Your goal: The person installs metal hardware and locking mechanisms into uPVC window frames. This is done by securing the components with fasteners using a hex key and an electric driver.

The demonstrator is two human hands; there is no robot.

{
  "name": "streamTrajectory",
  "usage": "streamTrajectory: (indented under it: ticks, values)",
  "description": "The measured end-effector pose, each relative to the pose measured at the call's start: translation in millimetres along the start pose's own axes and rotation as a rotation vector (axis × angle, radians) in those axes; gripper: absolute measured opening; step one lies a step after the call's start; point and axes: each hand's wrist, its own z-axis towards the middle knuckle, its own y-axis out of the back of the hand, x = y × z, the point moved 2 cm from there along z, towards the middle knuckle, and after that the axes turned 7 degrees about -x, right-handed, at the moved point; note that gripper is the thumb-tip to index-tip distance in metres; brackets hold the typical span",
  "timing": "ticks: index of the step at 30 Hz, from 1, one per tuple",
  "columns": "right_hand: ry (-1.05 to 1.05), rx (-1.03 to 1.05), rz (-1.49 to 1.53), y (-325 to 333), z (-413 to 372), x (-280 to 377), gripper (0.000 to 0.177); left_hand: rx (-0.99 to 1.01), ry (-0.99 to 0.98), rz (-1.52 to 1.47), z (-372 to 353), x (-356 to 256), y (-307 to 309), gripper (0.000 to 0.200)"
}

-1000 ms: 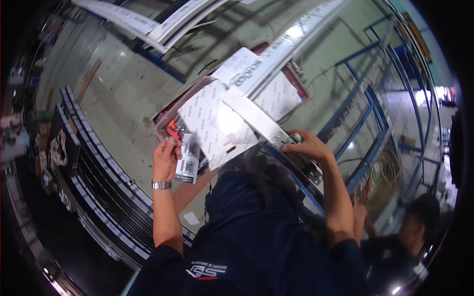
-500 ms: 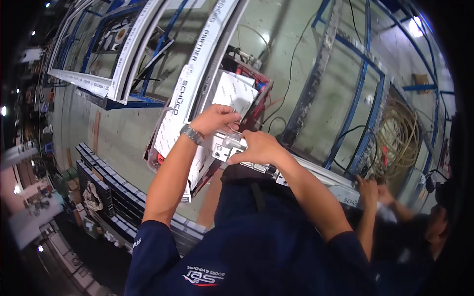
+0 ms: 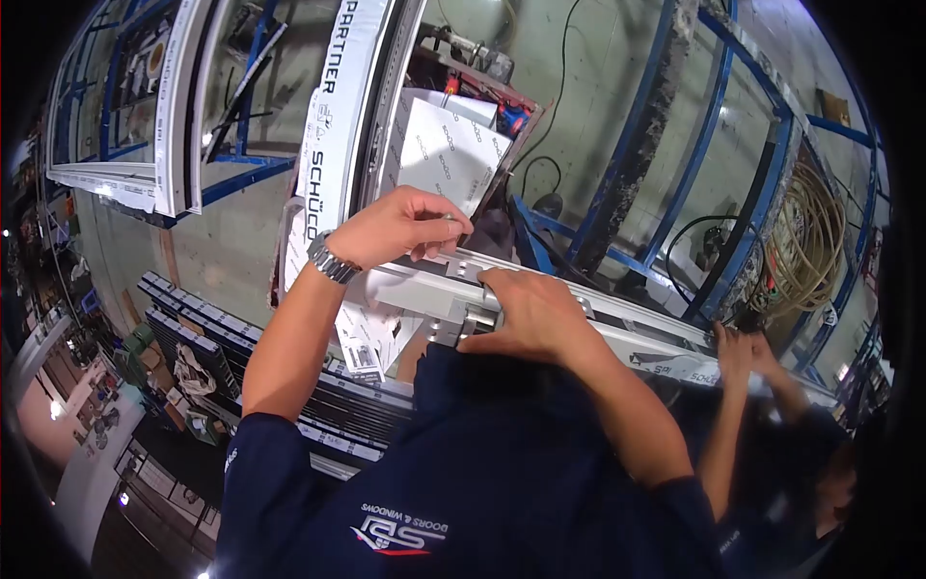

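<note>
Fisheye distortion bends the dark-rimmed edges, while soft overhead light leaves the lower left dim and slightly blurred.

Head camera: sole view, worn above the shirt (image 3: pixel 415 482), looking forward and steeply down
Shirt: very near, across the bottom
Left hand (image 3: pixel 413 230), right hand (image 3: pixel 531 314): close, mid-view
Floor (image 3: pixel 227 241): farther off, curving at the edges

Grey-green flr (image 3: pixel 603 72), blk cable (image 3: pixel 563 68) on it, brn strip (image 3: pixel 168 253), blue metal rack (image 3: pixel 696 145) standing
</note>
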Motion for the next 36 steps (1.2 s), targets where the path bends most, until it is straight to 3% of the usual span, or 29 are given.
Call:
streamTrajectory:
  ticks: [7,11,15,18,23,26,31,36]
  values:
    - [0.065,-0.106,0.016,-2,-3,0,0.063,0.052,-0.05,0.129,22,3,2,0.022]
    - [0.026,-0.109,0.019,-4,-5,0,0.064,0.156,0.068,0.055,19,-3,6,0.019]
    - [-0.014,-0.054,-0.003,2,0,3,0.067,0.109,0.203,-0.087,15,3,3,0.021]
    - [0.022,-0.082,0.007,3,-2,3,0.072,0.108,0.141,-0.02,14,8,5,0.023]
    - [0.007,-0.038,0.089,6,4,1,0.08,0.069,0.339,-0.099,12,2,4,0.018]
    - [0.002,-0.011,0.124,9,8,-1,0.082,0.11,-0.015,0.246,19,8,4,0.021]
    - [-0.02,0.002,0.144,8,9,-2,0.081,0.056,0.095,0.271,20,1,-11,0.015]
    - [0.015,-0.057,0.109,5,4,-2,0.08,0.019,-0.141,0.43,17,7,-24,0.016]
